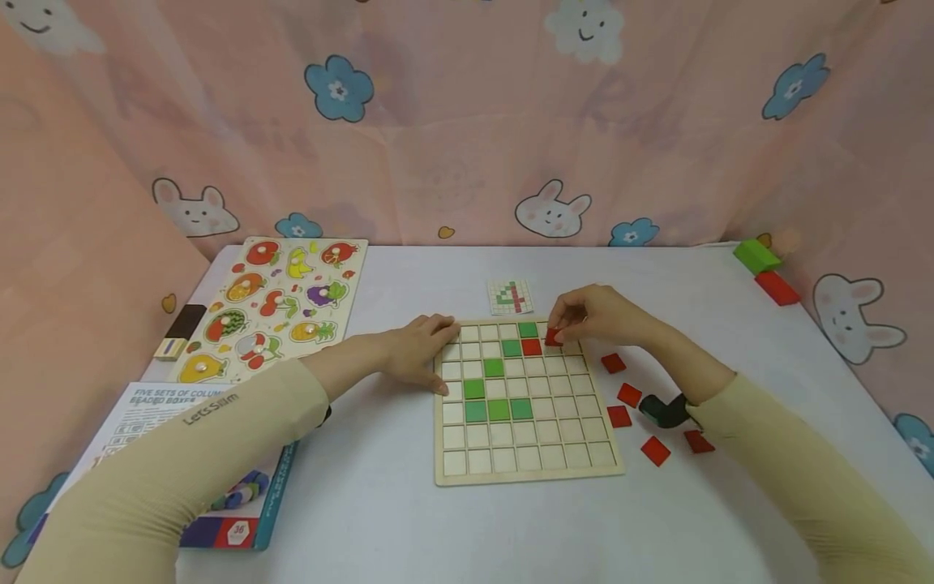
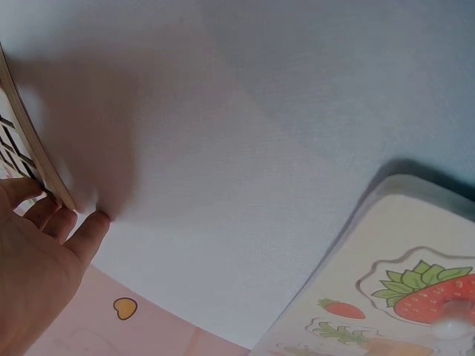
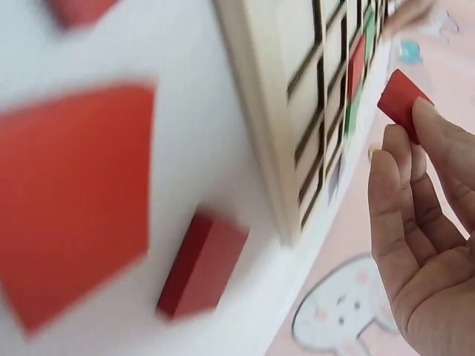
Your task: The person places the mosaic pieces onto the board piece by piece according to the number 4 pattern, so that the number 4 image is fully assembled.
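Note:
A wooden grid board (image 1: 529, 477) lies on the white table, with several green tiles (image 1: 494, 368) and one red tile (image 1: 531, 347) in its squares. My left hand (image 1: 416, 349) rests at the board's upper left edge, fingers loosely extended; the left wrist view shows its fingertips on the rim. Between thumb and fingers, my right hand (image 1: 598, 312) pinches a small red square tile (image 3: 403, 96) over the upper right squares, just right of the placed red one. Loose red tiles (image 1: 655, 451) are scattered right of the board. Behind it lies a small card (image 1: 509, 298) with a green and red grid pattern.
At the left lie a fruit knob puzzle (image 1: 343, 292), a printed box (image 1: 273, 495) and a dark-topped block (image 1: 186, 321). A green block (image 1: 756, 256) and a red block (image 1: 777, 288) sit at the far right corner. Patterned pink cloth (image 1: 452, 162) hangs around the table.

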A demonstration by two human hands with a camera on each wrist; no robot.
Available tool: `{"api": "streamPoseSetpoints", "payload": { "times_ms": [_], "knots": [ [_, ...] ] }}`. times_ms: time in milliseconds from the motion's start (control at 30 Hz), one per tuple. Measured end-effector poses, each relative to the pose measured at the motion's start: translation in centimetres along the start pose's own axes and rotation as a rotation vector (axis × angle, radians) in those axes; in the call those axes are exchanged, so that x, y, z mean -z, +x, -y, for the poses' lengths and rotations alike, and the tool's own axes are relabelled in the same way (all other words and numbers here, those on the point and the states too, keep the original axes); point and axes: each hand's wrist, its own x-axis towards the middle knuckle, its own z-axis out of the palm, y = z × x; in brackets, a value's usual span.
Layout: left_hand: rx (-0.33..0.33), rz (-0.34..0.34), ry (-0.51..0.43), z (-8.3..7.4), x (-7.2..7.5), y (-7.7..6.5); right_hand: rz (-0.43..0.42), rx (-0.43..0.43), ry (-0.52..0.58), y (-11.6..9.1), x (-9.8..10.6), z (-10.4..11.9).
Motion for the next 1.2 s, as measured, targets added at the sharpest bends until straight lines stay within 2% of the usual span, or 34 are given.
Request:
{"api": "streamPoseSetpoints", "payload": {
  "times_ms": [133,267,767,933,1100,1200],
  "knots": [
    [0.001,0.0,0.003,0.0,0.0,0.1,0.058,0.05,-0.014,0.7,-1.6,1.2],
    [0.002,0.006,0.008,0.0,0.0,0.2,0.067,0.071,-0.043,0.7,-2.4,1.9],
    [0.004,0.002,0.007,0.0,-0.1,0.1,0.078,0.042,-0.074,0.9,-3.4,2.0],
    [0.011,0.006,0.005,0.1,-0.1,0.2,0.063,0.037,-0.119,0.3,-2.4,1.2],
    [0.009,0.002,0.004,0.1,-0.1,0.1,0.036,-0.023,-0.115,-1.0,0.0,-1.4],
    [0.01,0.002,0.002,0.1,0.0,0.0,0.058,-0.076,-0.111,-1.8,1.3,-3.3]
  ]
}}
